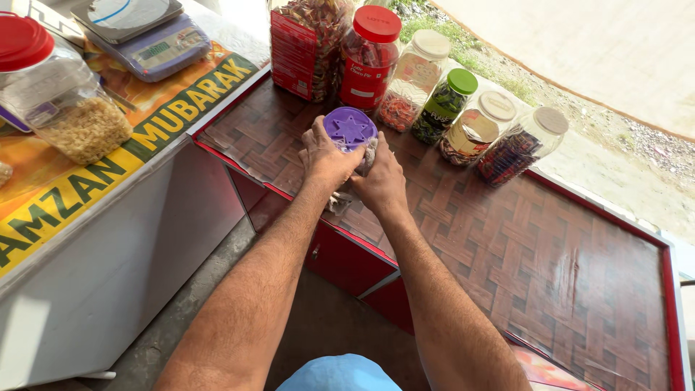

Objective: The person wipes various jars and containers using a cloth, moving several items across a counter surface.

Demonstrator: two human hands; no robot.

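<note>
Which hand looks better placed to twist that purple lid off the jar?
Probably the left hand: its fingers curl over the rim of the purple lid. The right hand sits lower, wrapped around the jar's body, steadying it.

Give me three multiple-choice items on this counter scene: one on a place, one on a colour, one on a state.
1. Where is the scale?
A. on the white counter at the left
B. behind the jar row
C. on the floor

2. What colour is the lid of the jar in the hands?
A. red
B. purple
C. green

3. How is that jar held?
A. left hand only
B. right hand only
C. both hands

Answers: 1 A, it sits far left by the banner. 2 B, purple with a star relief. 3 C, one hand on each side.
</note>
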